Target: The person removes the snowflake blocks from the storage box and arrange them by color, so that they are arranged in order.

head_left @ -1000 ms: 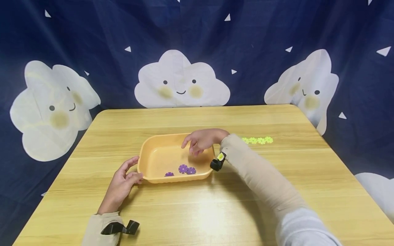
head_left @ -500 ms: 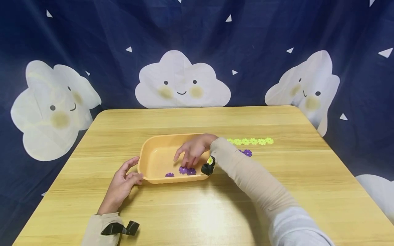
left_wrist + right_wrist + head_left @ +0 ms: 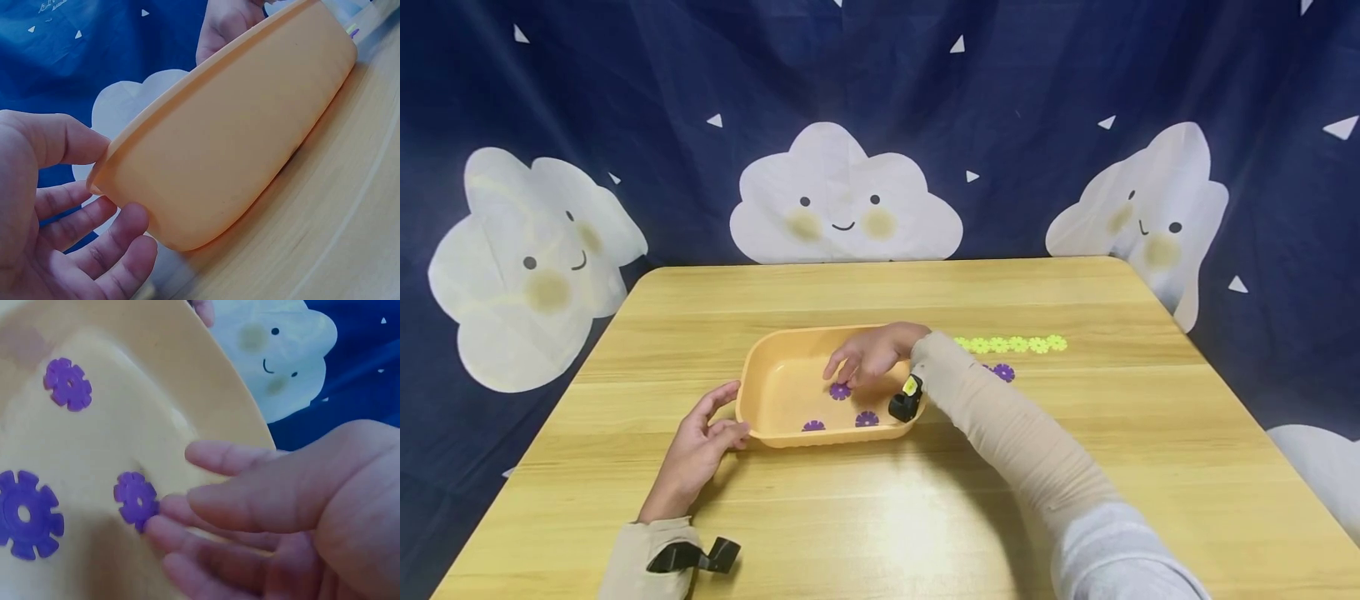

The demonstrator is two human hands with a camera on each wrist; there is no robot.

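A shallow orange plastic basin [image 3: 790,379] stands on the table with three purple snowflake discs lying in it. My left hand [image 3: 696,454] grips its left end, the thumb [image 3: 75,142] at the rim and the other fingers bent round the corner. Inside the basin, my right hand [image 3: 876,354] reaches down with loosely bent fingers. In the right wrist view its fingertips touch the edge of one purple disc [image 3: 129,490], while the thumb stays apart from it. The other discs, one purple disc [image 3: 39,519] and another purple disc [image 3: 59,378], lie loose on the basin floor.
Right of the basin, a row of yellow-green snowflake discs [image 3: 1018,344] lies on the wooden table [image 3: 1000,517]. Nearer than that row is a purple disc [image 3: 1003,373], with more purple partly hidden behind the right sleeve. A dark blue cloud-patterned curtain [image 3: 1015,75] hangs behind the table.
My right hand came farther into the basin, then drew back slightly; one purple disc slid away from its neighbour toward the far side. The left hand and the basin have stayed put.
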